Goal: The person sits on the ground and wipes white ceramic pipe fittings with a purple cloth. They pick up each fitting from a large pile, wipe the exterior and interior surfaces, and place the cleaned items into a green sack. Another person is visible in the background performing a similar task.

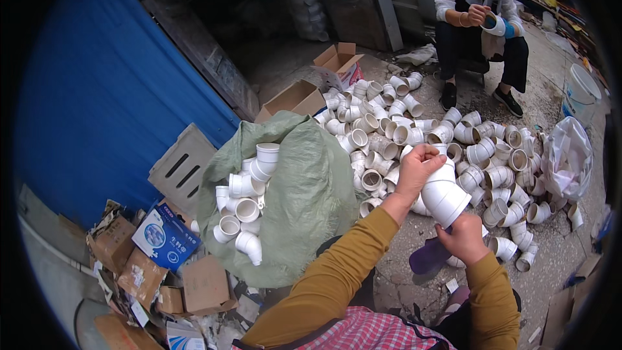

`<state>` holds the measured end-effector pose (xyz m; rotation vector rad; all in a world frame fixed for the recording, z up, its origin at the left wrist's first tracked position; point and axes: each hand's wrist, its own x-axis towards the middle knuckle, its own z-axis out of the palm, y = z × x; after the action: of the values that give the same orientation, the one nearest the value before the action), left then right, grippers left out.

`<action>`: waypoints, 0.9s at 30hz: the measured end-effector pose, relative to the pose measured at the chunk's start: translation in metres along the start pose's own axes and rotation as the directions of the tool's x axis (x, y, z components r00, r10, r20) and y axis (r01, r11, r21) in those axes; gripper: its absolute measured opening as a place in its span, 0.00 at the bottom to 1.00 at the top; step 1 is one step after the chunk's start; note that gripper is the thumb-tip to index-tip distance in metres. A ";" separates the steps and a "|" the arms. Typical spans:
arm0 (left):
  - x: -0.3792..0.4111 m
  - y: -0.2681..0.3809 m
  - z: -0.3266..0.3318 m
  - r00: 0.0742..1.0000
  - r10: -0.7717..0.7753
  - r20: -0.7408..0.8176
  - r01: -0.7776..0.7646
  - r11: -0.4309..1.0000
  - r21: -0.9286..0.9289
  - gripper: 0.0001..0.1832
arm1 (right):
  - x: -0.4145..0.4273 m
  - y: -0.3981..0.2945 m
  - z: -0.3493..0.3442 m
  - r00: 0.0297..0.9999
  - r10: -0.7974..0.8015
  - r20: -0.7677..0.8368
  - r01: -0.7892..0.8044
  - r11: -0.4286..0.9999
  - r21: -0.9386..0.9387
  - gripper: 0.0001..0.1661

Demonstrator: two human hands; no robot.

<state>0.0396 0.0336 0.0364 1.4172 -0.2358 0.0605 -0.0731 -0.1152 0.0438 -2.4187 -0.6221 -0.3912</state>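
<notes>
A white plastic pipe elbow (444, 197) is held up in front of me, tilted with one end toward my lap. My right hand (464, 238) grips its lower end, thumb at the rim. At the upper end, the fingers of my left hand (417, 170) are pinched together against the elbow; whether something thin sits between the fingertips cannot be told. Beyond both hands lies a broad heap of similar white pipe elbows (381, 145) on the concrete floor. To my left, a pale green woven sack (311, 199) gapes, with several white fittings (247, 210) inside.
A seated person (478, 24) across the heap handles another fitting. Cardboard boxes (206, 284) pile up at lower left; an open carton (294, 99) stands behind the sack. A white bucket (580, 90) and a plastic bag (567, 158) are at right. Blue sheeting (112, 82) bounds the left.
</notes>
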 end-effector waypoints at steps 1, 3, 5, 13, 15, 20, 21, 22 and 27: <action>-0.003 -0.012 0.002 0.980 0.095 -0.177 -0.097 0.995 0.000 0.27 | 0.003 0.003 0.002 1.000 0.001 0.020 0.001 0.997 -0.074 0.14; -0.011 -0.037 0.012 0.929 -0.095 -0.357 0.036 0.985 -0.167 0.39 | 0.007 0.006 0.002 0.995 -0.099 -0.024 0.089 0.958 -0.272 0.13; -0.034 -0.021 0.025 0.925 -0.379 0.013 0.324 0.771 -0.548 0.38 | 0.007 0.015 0.003 0.983 -0.175 -0.056 0.139 0.909 -0.393 0.12; -0.036 -0.005 0.035 0.956 -0.283 -0.083 0.190 0.805 -0.561 0.28 | 0.007 0.013 0.014 0.977 0.196 0.086 -0.207 0.966 0.153 0.20; -0.035 -0.006 0.037 0.958 -0.269 -0.102 0.166 0.806 -0.568 0.27 | 0.005 0.016 0.012 0.949 0.267 0.164 -0.314 0.825 0.470 0.22; -0.033 -0.002 0.040 0.992 -0.115 -0.061 0.071 0.872 -0.485 0.30 | 0.003 0.002 -0.008 0.844 0.391 0.367 -0.462 0.181 0.868 0.24; -0.032 0.002 0.038 0.994 -0.106 -0.016 0.084 0.861 -0.502 0.30 | 0.005 -0.004 -0.017 0.825 0.407 0.392 -0.447 0.047 0.893 0.26; -0.031 0.001 0.035 0.995 -0.096 0.037 0.101 0.844 -0.526 0.31 | 0.007 -0.005 -0.017 0.823 0.426 0.377 -0.396 -0.047 0.917 0.26; -0.027 -0.007 0.035 0.983 -0.125 0.134 0.182 0.759 -0.625 0.33 | 0.011 -0.010 -0.033 0.842 0.432 0.322 -0.415 0.139 0.899 0.22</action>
<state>0.0097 0.0008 0.0292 0.7490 -0.1828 -0.2045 -0.0734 -0.1250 0.0784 -1.2261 -0.0135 0.2268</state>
